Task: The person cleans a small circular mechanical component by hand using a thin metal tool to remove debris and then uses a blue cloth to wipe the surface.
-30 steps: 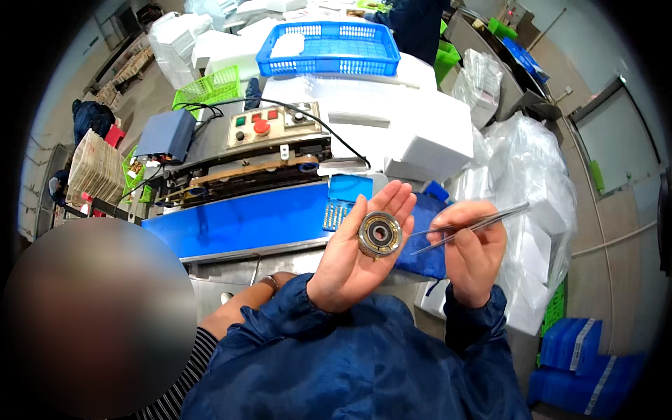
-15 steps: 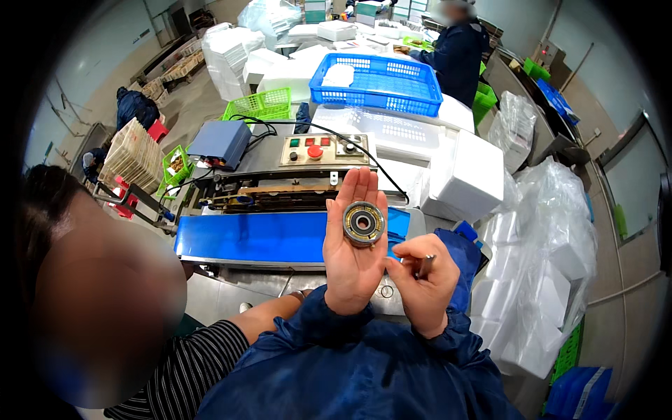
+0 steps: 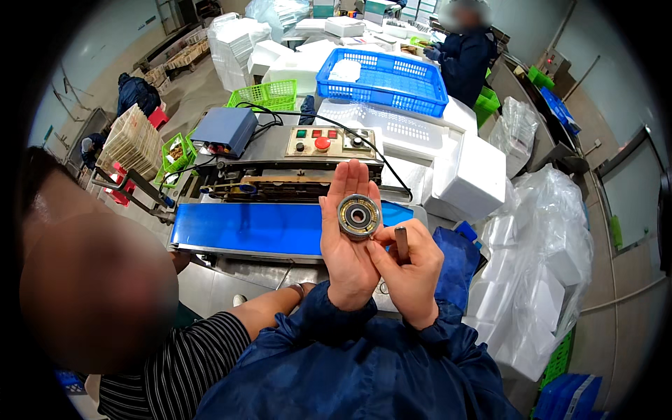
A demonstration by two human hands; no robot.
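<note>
The bearing (image 3: 358,226) is silver-gold, the belt (image 3: 252,229) blue, the shirt (image 3: 196,364) striped.

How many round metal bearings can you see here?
1: the round metal bearing lies on the open palm of the left hand, with the right hand close by. Others could be hidden behind the hands.

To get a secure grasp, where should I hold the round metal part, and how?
Probably pinch the round metal part by its outer rim, from above: it lies face up on the open left hand, which blocks the underside. Avoid the lower-right edge, where the right hand is close.
</note>
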